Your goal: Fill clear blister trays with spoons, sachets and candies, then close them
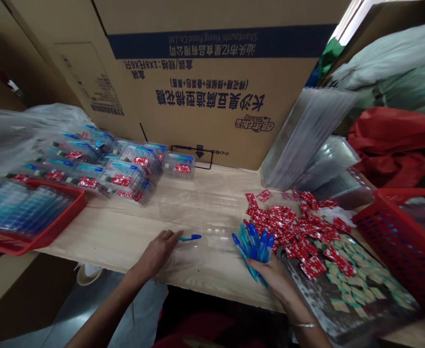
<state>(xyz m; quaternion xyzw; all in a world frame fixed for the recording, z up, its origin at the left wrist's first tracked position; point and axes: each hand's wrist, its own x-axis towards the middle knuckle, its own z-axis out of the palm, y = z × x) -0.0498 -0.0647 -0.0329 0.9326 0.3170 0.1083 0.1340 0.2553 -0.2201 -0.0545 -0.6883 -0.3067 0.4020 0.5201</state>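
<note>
My right hand (272, 275) grips a loose bunch of blue pens (254, 246) fanned upward. My left hand (157, 252) holds a single blue pen (190, 237) at its fingertips, low over the wooden table top (125, 241). Between my hands lies an open clear plastic clamshell (201, 217). Beyond my right hand, a heap of red sachets (292, 229) spreads across the table and into a metal tray (302, 295), which also holds many pale green and beige sachets (353, 285).
Filled plastic packs (136, 169) with blue pens and red sachets stand at the back left, beside a red tray (49, 227) of blue-and-clear items. A red basket (401, 241) sits at the right. Stacked clear clamshells (306, 140) lean against a large cardboard box (212, 82).
</note>
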